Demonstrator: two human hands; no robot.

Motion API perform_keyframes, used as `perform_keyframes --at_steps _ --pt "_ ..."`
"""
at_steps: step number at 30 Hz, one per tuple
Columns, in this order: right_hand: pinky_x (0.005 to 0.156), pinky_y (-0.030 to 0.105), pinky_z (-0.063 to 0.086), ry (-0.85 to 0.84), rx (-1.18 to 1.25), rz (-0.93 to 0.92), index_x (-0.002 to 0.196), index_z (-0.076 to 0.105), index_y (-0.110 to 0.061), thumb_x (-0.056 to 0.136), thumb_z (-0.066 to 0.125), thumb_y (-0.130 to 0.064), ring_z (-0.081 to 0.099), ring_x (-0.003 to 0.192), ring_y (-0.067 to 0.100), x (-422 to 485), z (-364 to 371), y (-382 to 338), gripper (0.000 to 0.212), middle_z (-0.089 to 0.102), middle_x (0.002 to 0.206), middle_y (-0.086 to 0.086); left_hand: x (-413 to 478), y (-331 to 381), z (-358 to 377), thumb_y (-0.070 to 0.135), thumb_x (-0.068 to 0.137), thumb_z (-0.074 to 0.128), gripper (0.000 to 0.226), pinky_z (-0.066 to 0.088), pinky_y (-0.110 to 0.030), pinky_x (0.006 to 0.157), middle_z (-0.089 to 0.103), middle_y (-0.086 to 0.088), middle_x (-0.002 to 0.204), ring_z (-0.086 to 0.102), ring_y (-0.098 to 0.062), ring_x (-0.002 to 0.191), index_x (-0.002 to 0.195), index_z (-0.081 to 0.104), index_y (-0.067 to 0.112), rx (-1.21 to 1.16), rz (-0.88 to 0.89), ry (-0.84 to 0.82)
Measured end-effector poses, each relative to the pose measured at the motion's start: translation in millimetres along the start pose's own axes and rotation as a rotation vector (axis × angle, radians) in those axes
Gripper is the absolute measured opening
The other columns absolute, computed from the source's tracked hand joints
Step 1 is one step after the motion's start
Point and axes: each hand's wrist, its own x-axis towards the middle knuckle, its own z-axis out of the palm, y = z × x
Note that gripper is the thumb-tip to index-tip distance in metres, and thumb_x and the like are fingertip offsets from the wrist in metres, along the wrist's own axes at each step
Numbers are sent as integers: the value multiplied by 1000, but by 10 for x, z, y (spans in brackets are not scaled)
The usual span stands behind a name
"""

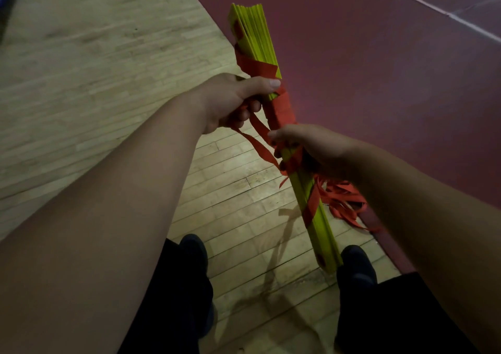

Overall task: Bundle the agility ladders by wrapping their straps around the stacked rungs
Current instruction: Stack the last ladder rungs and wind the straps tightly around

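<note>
My left hand (230, 101) grips the stacked rungs (257, 36) near mid-length, with the fingers curled under the stack and the thumb laid across its upper face. My right hand (314, 147) grips the same stack just beside the left, toward 5 o'clock, with the fingers curled around rungs and strap together. The straps (279, 107) are wound around the stack between my two hands, with further turns beyond each hand. One loose length runs from my left fingers to my right. The long axis of the stack runs from 11 o'clock to 5 o'clock. Its far end points toward the maroon floor area (379, 55), and its near end sits beside my right shoe (355, 261), over the wooden floor (108, 55). A tangle of loose strap (344, 199) lies at 5 o'clock from my right hand. I cannot tell whether it reaches the floor.
</note>
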Motion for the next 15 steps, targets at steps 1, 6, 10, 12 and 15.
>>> perform_keyframes --at_steps 1,6,10,12,15 --pt "96 48 58 -28 20 -11 130 62 -19 87 77 -53 71 109 32 -15 -15 -17 56 65 128 14 -13 13 -23 51 94 78 39 45 -24 58 59 7 72 49 -8 58 104 69 15 -5 17 -28" --pt "88 45 54 -200 248 -121 127 65 -9 85 71 -42 67 95 28 -88 -38 -23 53 72 110 11 -60 81 16 42 100 70 29 42 -23 56 54 7 68 44 -7 53 106 65 15 -180 106 -89" --pt "85 48 59 -318 350 -112 116 60 -8 91 64 -28 69 84 28 -114 10 -34 33 67 93 10 -37 92 3 43 100 71 32 46 -24 57 58 5 73 49 -8 56 107 66 12 -141 123 -150" --pt "78 44 59 -198 311 -69 108 60 -10 92 69 -25 68 78 27 -91 23 -5 24 65 84 9 -14 85 -25 40 102 71 33 51 -26 61 65 2 78 56 -10 60 109 70 8 -60 100 -131" --pt "72 39 61 -8 151 -17 114 62 -9 95 74 -23 74 77 27 -58 -6 54 26 73 85 11 -8 50 -62 29 103 72 24 59 -32 69 76 -5 84 66 -14 66 112 75 7 56 62 -116"
